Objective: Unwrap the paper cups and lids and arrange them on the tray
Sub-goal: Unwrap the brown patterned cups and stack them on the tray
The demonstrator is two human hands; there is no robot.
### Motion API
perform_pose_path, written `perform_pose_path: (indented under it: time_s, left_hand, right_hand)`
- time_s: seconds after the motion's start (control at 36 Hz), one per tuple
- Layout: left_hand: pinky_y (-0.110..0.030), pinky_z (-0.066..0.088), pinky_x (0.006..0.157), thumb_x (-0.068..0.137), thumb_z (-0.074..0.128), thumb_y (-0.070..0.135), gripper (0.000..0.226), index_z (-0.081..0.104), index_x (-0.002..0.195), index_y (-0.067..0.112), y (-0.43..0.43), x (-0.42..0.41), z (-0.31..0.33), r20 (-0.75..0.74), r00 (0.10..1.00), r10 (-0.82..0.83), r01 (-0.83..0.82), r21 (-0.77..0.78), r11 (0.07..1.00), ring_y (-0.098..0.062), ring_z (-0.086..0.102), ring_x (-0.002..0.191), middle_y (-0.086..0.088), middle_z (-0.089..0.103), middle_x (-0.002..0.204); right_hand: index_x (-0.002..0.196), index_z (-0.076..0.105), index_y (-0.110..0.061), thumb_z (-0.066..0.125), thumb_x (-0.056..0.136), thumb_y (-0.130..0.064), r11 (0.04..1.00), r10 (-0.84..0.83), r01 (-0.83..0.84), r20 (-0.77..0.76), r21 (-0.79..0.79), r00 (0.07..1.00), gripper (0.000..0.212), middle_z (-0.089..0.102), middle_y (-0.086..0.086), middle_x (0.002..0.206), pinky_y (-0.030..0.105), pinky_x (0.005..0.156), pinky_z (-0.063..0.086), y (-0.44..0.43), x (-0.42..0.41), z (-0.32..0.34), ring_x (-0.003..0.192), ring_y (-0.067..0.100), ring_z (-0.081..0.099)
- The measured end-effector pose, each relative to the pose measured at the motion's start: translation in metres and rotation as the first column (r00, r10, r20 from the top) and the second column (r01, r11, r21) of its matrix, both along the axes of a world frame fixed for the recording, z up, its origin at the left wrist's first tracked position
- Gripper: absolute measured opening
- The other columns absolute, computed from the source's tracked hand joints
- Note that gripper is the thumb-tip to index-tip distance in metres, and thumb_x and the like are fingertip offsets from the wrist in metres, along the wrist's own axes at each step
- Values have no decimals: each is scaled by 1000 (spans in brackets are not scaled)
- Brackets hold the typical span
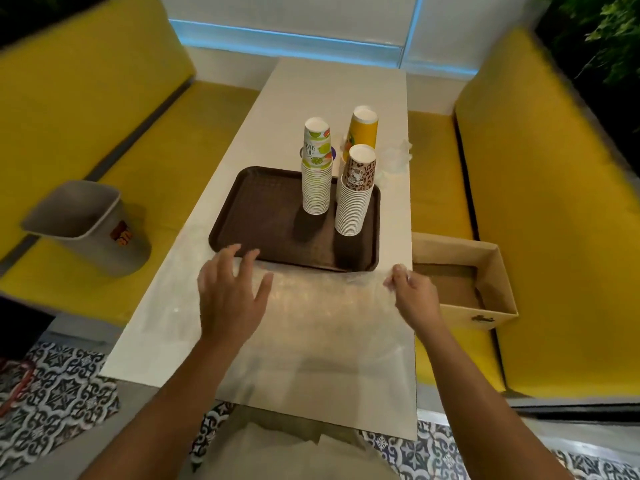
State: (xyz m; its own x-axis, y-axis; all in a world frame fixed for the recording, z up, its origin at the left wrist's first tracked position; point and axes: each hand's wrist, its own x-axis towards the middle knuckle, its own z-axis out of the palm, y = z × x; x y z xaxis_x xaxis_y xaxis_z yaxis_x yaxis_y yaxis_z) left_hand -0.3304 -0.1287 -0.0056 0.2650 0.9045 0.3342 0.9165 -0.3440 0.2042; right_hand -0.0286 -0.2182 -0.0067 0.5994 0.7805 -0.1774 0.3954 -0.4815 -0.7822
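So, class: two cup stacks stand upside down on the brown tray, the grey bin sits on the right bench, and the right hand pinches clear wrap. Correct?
Not quite. The head view shows the grey bin on the left bench, not the right. The rest holds: two cup stacks upside down on the brown tray, right hand pinching the clear wrap.

**A:** How is the light?
**B:** Warm, fairly bright indoor light; soft glare on the plastic wrap (311, 299), dark shadows falling toward the viewer from the cup stacks (316, 188)
**A:** And sharpness?
**B:** Soft overall; edges bend and smear, cool blue glow along the far wall (294, 22)
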Motion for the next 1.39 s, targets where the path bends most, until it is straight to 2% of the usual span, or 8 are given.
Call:
perform_pose_path:
  time_s: [0.19, 0.25, 0.31, 0.36, 0.44, 0.64, 0.92, 1.39]
  left_hand:
    - [-65, 12, 124, 103, 19, 64, 71, 37, 161, 28, -10, -26, -84, -272, 960, -68, -22, -316, 949, -41, 23, 156, -15, 27, 169]
    - [-65, 10, 124, 102, 8, 68, 74, 26, 164, 32, -12, -34, -98, -283, 956, -74, -39, -373, 927, -40, 18, 157, -13, 21, 172]
    - [-64, 8, 125, 102, 4, 70, 74, 13, 166, 35, -11, -36, -106, -261, 963, -70, -40, -396, 918, -38, 12, 159, -10, 14, 174]
    - [-63, 6, 126, 102, 5, 71, 73, 7, 166, 37, -10, -34, -108, -226, 972, -62, -32, -388, 921, -37, 8, 160, -9, 8, 174]
    - [-61, 3, 125, 102, 7, 71, 71, 3, 166, 39, -11, -33, -112, -200, 979, -45, -31, -357, 934, -36, 6, 160, -8, 6, 175]
    - [-65, 9, 125, 97, 26, 67, 85, -20, 161, 38, -5, -42, -131, -242, 967, -75, -18, -361, 933, -38, 0, 160, -10, -2, 175]
    - [-67, 11, 122, 103, 18, 64, 70, 19, 166, 33, -8, -40, -120, -239, 966, -102, 13, -345, 938, -42, 15, 158, -13, 13, 173]
    - [-72, 4, 121, 101, 15, 73, 68, 5, 164, 48, -7, -39, -115, -223, 974, -39, -54, -396, 917, -38, 1, 160, 2, -1, 175]
  right_hand:
    - [93, 68, -4, 41, 110, -34, 992, 26, -14, 95, -126, 995, 44, 64, 10, 94, 35, 75, 38, -1, -18, -19, 95, 35, 61]
    - [113, 63, -6, 56, 105, -35, 989, -30, 64, 242, -135, 970, 30, 56, 18, 123, 42, 93, 45, -3, -22, -23, 117, 40, 55]
    - [136, 53, -10, 62, 100, -37, 989, -31, 98, 502, -108, 864, 46, 38, 22, 150, 53, 120, 32, -2, -31, -20, 143, 43, 35]
    - [150, 43, -11, 59, 99, -37, 999, 38, -49, 655, -1, 755, 59, 23, 22, 166, 54, 130, 6, 3, -50, -4, 158, 40, 14]
    - [162, 30, -12, 51, 103, -42, 937, 229, -348, 676, 43, 701, 70, 4, 16, 175, 53, 130, -1, 16, -100, 9, 163, 33, -3]
    - [167, -6, -16, 12, 111, -55, 726, 669, -609, 532, -320, 519, 71, -27, 8, 172, 60, 127, -6, 41, -197, -60, 156, 24, -33]
    - [165, -15, -32, 0, 108, -63, 709, 704, -533, 419, -462, 574, 67, -34, -1, 169, 63, 121, -23, 31, -172, -111, 153, 25, -39]
    - [166, -15, -31, 21, 111, -56, 826, 548, -433, 335, -362, 767, 70, -40, -2, 167, 46, 128, -18, -12, -92, -119, 154, 20, -36]
